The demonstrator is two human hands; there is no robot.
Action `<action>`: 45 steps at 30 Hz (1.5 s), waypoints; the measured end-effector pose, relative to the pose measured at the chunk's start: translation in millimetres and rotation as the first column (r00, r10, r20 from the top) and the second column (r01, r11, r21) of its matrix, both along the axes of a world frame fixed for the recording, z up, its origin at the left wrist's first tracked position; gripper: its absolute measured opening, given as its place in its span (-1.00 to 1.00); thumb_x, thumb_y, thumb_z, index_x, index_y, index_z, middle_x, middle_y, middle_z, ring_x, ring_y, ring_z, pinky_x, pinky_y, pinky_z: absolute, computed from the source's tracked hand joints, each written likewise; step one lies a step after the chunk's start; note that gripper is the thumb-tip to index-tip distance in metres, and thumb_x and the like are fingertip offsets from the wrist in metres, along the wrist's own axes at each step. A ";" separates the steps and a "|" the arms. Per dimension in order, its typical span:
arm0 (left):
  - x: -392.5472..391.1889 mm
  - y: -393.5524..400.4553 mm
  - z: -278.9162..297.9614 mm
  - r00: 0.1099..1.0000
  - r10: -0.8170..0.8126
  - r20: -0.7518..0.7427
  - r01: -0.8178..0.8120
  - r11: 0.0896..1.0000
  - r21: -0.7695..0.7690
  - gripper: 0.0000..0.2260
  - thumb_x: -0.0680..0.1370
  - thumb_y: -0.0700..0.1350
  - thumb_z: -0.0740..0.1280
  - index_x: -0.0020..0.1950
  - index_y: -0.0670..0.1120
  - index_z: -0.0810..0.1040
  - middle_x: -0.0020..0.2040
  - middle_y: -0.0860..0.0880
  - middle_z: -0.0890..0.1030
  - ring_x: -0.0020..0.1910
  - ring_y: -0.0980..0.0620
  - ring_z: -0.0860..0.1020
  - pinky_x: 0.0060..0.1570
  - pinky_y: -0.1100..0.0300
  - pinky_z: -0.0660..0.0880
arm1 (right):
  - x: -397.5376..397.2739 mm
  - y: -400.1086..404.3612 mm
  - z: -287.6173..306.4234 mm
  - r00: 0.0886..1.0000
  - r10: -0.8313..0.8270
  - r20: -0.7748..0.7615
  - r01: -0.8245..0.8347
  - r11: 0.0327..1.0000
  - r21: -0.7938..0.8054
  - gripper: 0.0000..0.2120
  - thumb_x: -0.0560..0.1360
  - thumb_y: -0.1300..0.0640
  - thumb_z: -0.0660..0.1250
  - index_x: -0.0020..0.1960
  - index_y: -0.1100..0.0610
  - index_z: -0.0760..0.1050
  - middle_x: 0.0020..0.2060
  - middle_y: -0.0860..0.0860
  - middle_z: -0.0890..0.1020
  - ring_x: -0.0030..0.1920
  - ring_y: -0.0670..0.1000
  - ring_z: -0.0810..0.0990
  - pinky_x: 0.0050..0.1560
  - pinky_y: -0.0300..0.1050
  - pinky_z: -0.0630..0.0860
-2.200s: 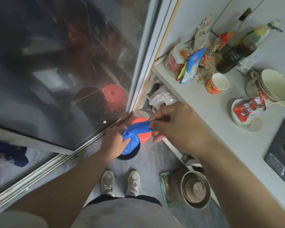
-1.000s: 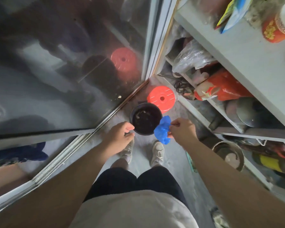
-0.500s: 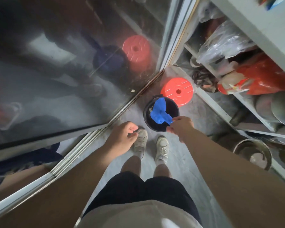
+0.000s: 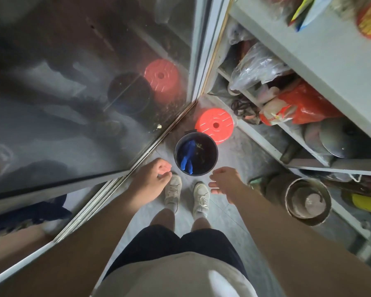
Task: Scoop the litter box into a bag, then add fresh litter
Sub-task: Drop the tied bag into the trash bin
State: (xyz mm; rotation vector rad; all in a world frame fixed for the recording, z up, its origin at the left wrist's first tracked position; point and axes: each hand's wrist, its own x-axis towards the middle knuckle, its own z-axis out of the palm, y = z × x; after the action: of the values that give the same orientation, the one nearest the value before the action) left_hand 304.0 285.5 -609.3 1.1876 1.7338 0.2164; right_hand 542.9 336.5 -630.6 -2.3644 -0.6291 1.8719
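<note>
Right, looking down from the head camera: the person stands over a small dark bin on the floor, tucked in the corner by the glass sliding door. Inside the bin, against its left wall, lies a crumpled blue glove, at least that is my reading of it, with a few scraps of debris beside it. Neither hand touches it.

The left hand hangs just left of the bin, fingers loosely curled, grip empty. The right hand hovers just right of the rim, fingers spread and relaxed, grip wide and holding nothing.

A red round lid lies flat on the floor, touching the far side of the bin. White sneakers sit just below it. To the right, a shelf unit is crammed with bags and pans, and a metal pot stands on the floor.

No litter box, scoop or bag of litter in view, so those cannot be placed.

Handling-wise, that glove looks thin, soft and featherlight; a pinch anywhere on its folds would lift it. The bin seems light plastic, best taken by the rim.
</note>
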 end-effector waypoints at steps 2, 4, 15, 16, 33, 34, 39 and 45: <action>7.4 2.8 13.7 1.000 -0.001 0.001 0.001 1.000 0.012 -0.84 0.60 -0.06 0.37 0.17 0.01 0.57 0.17 0.09 0.66 0.16 0.13 0.61 0.22 0.12 0.53 | 8.2 -6.1 15.3 0.998 0.066 0.022 -0.067 0.997 0.039 -0.94 0.51 0.24 0.35 -0.10 0.11 0.55 -0.14 0.17 0.67 -0.21 0.13 0.67 -0.03 0.23 0.67; 17.1 5.8 29.8 1.000 -0.024 0.008 0.024 1.000 0.015 -0.82 0.61 -0.09 0.36 0.20 -0.02 0.57 0.18 0.06 0.66 0.16 0.11 0.61 0.18 0.17 0.51 | 16.5 -13.4 33.3 0.990 0.133 0.053 -0.138 0.985 0.102 -0.97 0.51 0.18 0.37 -0.09 0.08 0.54 -0.13 0.15 0.66 -0.22 0.11 0.65 -0.09 0.16 0.69; 105.8 21.1 110.1 0.946 -0.323 0.011 0.318 0.936 0.150 -0.76 0.57 -0.12 0.39 0.24 -0.04 0.60 0.15 0.08 0.66 0.14 0.11 0.60 0.25 0.10 0.50 | 78.7 -61.0 131.2 0.948 0.189 0.255 -0.278 0.883 0.378 -0.64 0.54 0.02 0.36 0.31 0.04 0.51 0.14 0.00 0.60 0.01 0.05 0.60 -0.06 -0.10 0.58; 112.7 24.3 115.7 0.929 -0.370 0.021 0.362 0.917 0.167 -0.78 0.56 -0.11 0.40 0.21 -0.03 0.61 0.12 0.10 0.66 0.13 0.12 0.60 0.26 0.06 0.51 | 84.4 -65.4 139.3 0.950 0.152 0.273 -0.255 0.883 0.395 -0.63 0.54 0.02 0.35 0.33 0.04 0.51 0.16 0.00 0.60 0.03 0.05 0.59 -0.05 -0.12 0.57; 221.7 -43.6 143.4 0.342 -0.939 0.034 0.892 0.335 0.304 -0.81 0.58 -0.10 0.41 0.19 -0.02 0.60 0.14 0.06 0.63 0.16 0.09 0.58 0.15 0.25 0.40 | 81.5 -341.7 179.0 0.505 -0.800 0.323 0.615 0.596 0.516 -0.69 0.52 0.05 0.40 0.25 0.06 0.55 0.03 0.02 0.65 -0.07 0.06 0.62 -0.14 -0.16 0.51; 234.1 -55.8 145.8 0.299 -0.954 0.031 0.904 0.294 0.312 -0.81 0.58 -0.10 0.41 0.19 -0.02 0.60 0.13 0.07 0.63 0.15 0.10 0.56 0.12 0.27 0.38 | 81.6 -361.0 179.4 0.463 -0.825 0.324 0.643 0.564 0.518 -0.69 0.52 0.04 0.40 0.24 0.05 0.55 0.03 0.03 0.67 -0.07 0.07 0.63 -0.12 -0.13 0.54; 295.5 -124.0 148.2 0.150 -0.989 0.012 0.952 0.148 0.270 -0.82 0.57 -0.07 0.42 0.17 0.01 0.61 0.10 0.12 0.62 0.12 0.11 0.56 0.14 0.21 0.41 | 79.2 -451.9 175.1 0.247 -0.922 0.297 0.765 0.374 0.524 -0.71 0.51 0.03 0.38 0.22 0.02 0.55 0.03 -0.02 0.66 -0.01 0.05 0.64 0.10 0.03 0.59; 362.9 -213.4 137.8 0.031 -0.999 0.013 0.968 0.033 0.250 -0.86 0.55 -0.14 0.44 0.09 -0.02 0.61 0.06 0.02 0.67 0.09 0.02 0.61 0.18 0.15 0.49 | 71.5 -544.8 161.2 0.034 -0.964 0.262 0.835 0.172 0.523 -0.74 0.54 0.05 0.38 0.21 0.02 0.54 0.00 -0.04 0.65 0.00 0.00 0.61 0.01 -0.09 0.54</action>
State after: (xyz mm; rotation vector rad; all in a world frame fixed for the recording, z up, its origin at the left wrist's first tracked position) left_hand 666.9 72.1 -471.6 2.1795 0.2946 -0.4211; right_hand 614.4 -208.3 -469.3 -2.1014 0.6558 0.4214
